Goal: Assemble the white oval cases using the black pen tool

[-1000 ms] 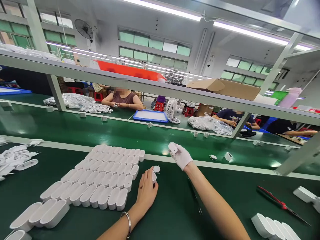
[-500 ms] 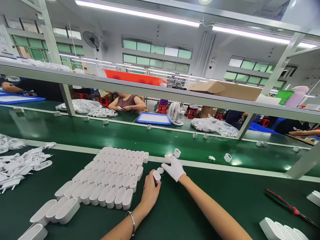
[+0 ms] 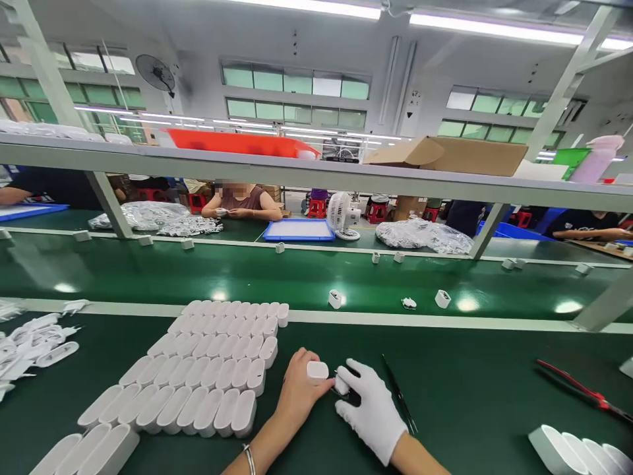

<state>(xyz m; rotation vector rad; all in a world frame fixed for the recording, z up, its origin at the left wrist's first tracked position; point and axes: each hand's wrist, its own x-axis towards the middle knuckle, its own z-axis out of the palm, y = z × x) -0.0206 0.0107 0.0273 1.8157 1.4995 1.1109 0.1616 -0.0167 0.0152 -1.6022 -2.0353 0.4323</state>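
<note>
A: What lies at the far left?

B: A loose heap of white plastic plug parts (image 3: 30, 340) on the green table mat (image 3: 469, 396). Right of it stand packed rows of white oval plastic shells (image 3: 208, 369), open side up, touching one another.

A: And the hands?

B: The bare left hand (image 3: 297, 396), with a metal bangle (image 3: 248, 457) at its wrist, has its fingers curled round a small white rounded plastic casing (image 3: 317, 371), raised just above the mat. Just right of it the white-gloved right hand (image 3: 370, 412) pinches a small white piece (image 3: 341, 384) between thumb and forefinger, the other fingers loosely bent. That piece sits right beside the casing; I cannot tell whether they touch.

A: Further right?

B: A thin dark tool (image 3: 399, 396) lies on the mat by the glove. Well beyond are red-handled tweezers (image 3: 583, 390), and more white shells (image 3: 578, 455) in the near right corner.
</note>
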